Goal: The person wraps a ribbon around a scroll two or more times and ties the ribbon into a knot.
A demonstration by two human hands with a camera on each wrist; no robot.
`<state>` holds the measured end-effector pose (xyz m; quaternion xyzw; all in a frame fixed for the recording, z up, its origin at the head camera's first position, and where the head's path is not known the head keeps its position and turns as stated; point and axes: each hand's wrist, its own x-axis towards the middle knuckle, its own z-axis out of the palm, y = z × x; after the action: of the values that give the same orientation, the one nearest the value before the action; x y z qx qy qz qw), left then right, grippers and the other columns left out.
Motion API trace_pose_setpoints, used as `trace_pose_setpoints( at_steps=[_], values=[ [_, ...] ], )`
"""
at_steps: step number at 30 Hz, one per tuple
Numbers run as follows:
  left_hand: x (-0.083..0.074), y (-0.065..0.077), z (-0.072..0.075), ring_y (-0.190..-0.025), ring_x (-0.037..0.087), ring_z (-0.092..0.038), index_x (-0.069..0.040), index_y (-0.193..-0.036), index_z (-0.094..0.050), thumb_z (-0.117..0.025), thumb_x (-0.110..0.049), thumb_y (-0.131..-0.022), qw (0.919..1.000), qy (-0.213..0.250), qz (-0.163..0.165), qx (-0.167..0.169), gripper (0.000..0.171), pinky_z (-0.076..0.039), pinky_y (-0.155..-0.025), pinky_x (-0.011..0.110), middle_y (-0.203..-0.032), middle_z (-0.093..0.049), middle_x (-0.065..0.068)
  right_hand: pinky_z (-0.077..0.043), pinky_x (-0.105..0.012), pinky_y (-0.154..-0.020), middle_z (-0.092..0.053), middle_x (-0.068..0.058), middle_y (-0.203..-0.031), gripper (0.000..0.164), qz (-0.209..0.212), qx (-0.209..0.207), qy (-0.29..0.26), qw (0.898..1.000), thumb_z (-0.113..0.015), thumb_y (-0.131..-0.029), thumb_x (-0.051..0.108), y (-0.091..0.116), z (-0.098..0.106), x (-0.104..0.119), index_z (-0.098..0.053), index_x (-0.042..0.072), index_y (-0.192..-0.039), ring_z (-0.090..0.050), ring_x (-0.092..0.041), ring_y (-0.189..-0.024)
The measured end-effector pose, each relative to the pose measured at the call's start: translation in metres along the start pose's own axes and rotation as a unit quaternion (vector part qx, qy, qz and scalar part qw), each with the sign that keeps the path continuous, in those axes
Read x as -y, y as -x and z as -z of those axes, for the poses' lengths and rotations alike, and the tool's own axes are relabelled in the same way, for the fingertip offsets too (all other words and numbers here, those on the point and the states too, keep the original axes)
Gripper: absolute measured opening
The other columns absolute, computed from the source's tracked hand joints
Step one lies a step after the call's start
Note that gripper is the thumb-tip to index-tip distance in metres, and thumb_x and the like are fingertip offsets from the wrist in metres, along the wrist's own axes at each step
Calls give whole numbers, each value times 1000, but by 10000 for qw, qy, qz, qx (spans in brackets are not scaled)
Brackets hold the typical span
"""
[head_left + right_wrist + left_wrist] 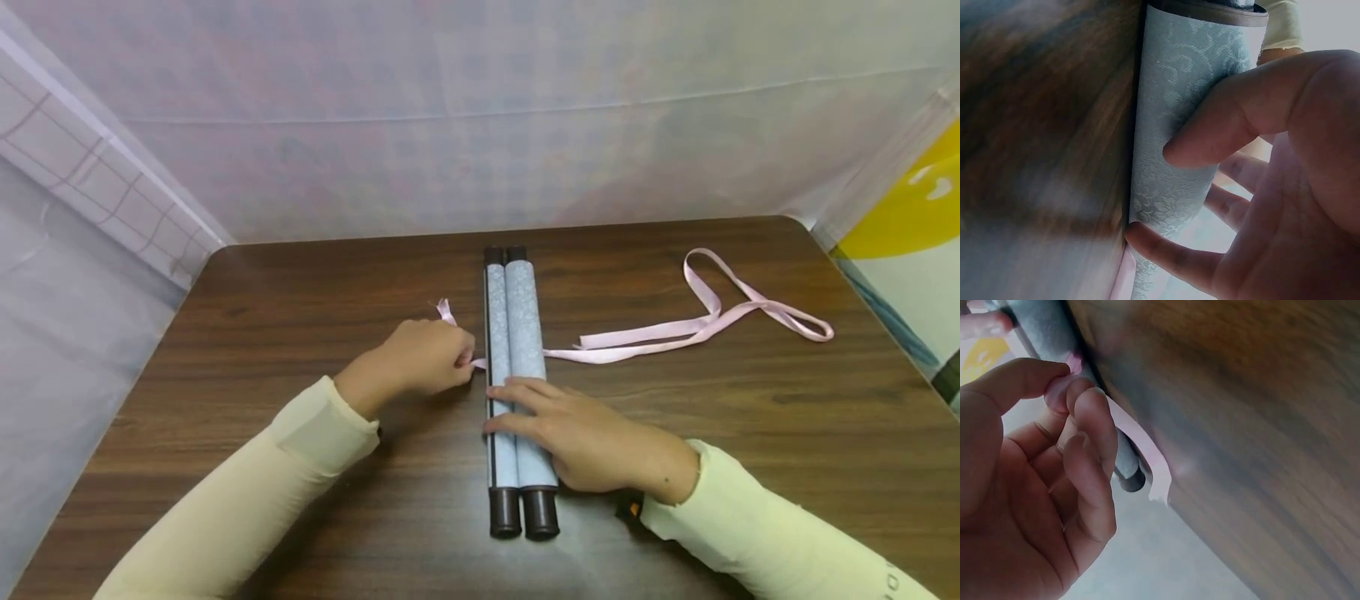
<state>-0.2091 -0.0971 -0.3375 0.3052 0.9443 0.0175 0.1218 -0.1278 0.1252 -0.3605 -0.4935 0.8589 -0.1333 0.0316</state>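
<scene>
A scroll [527,325] rolled from both ends into two side-by-side pale blue rolls lies lengthwise on the table. Its ends carry dark brown knobs, and the right wrist view shows a raised floral pattern on its covering [1172,69]. A pink ribbon [600,355] crosses beneath it. On the scroll's left side my left hand [423,357] pinches the ribbon between thumb and forefinger; a short tail [1157,462] hangs past the fingers. My right hand [592,437] rests across the scroll's nearer half, fingers extended over both rolls and thumb against the right side.
The long part of the ribbon loops loosely over the right of the brown wooden table [750,400]. Behind the table hangs a pale checked curtain [480,150]. At the right edge stands a surface with a yellow shape [907,208].
</scene>
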Motion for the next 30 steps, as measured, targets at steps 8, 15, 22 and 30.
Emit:
trace_pose_setpoints(
  at_steps=[8, 15, 22, 30],
  values=[
    [11, 17, 6, -49, 10, -44, -20, -61, -48, -59, -23, -80, 9999, 14, 164, -34, 23, -32, -43, 27, -56, -47, -6, -36, -54, -101, -34, -8, -148, 76, -33, 20, 48, 10000, -61, -67, -8, 0, 1, 0, -49, 26, -135, -22, -27, -135],
    [20, 31, 8, -51, 12, -44, -20, -60, -46, -60, -21, -76, 9996, 75, 271, -102, 22, -31, -45, 29, -56, -45, -5, -35, -54, -101, -34, -7, -149, 75, -52, -16, 47, 10000, -62, -68, -6, 1, 0, 1, -48, 27, -135, -22, -27, -135],
    [29, 41, 8, -52, 12, -44, -20, -59, -45, -59, -20, -74, 9992, 77, 388, -104, 21, -31, -44, 30, -57, -45, -5, -34, -53, -102, -35, -8, -149, 75, -31, -40, 70, 10000, -62, -68, -5, 0, 0, 1, -49, 26, -134, -23, -27, -134],
    [38, 47, 7, -53, 13, -45, -20, -61, -48, -60, -20, -75, 9986, 145, 496, -78, 19, -33, -46, 31, -58, -48, -4, -33, -53, -103, -34, -8, -149, 76, -51, -15, 57, 10000, -61, -67, -6, 1, 0, 1, -48, 26, -135, -23, -27, -135]
  ],
)
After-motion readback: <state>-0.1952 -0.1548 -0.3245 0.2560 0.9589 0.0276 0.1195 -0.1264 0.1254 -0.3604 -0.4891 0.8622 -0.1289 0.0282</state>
